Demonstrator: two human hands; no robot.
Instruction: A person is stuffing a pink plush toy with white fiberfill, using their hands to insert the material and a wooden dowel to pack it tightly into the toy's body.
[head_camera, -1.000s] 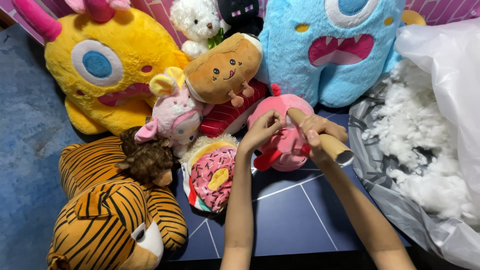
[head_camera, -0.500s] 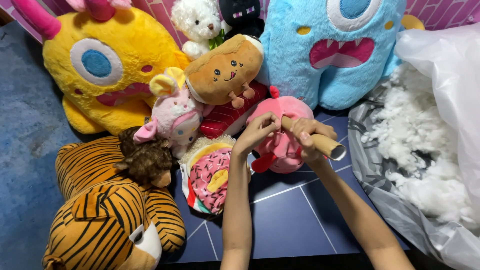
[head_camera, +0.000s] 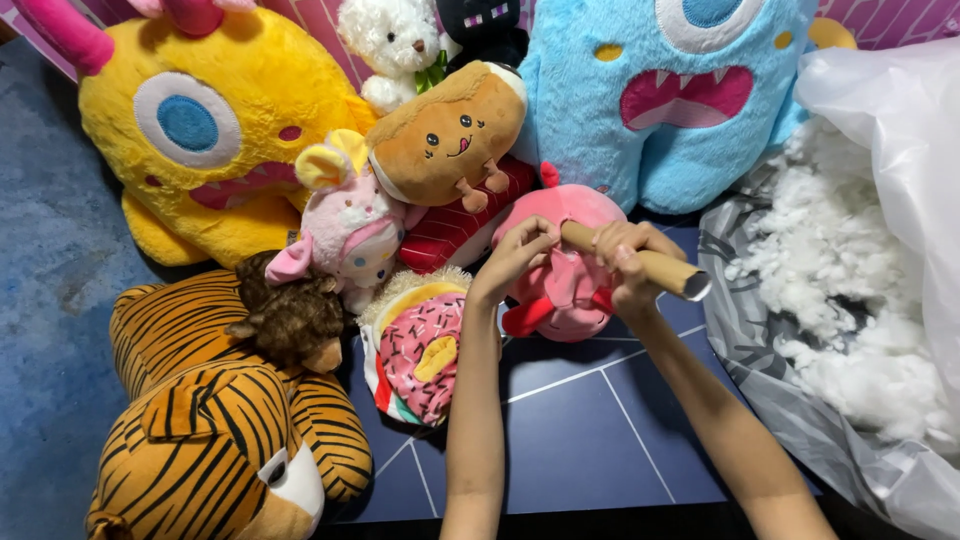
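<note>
On the dark blue bench, ringed by plush toys, your right hand is clamped on a cardboard tube whose end presses into the pink plush, your left hand pinches it, and white stuffing waits beside.

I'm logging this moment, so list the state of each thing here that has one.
pink plush: lying on the table, tube end pushed in
cardboard tube: tilted, gripped
left hand: pinching the plush
right hand: closed round the tube
plastic bag: open, white stuffing spilling out
</note>
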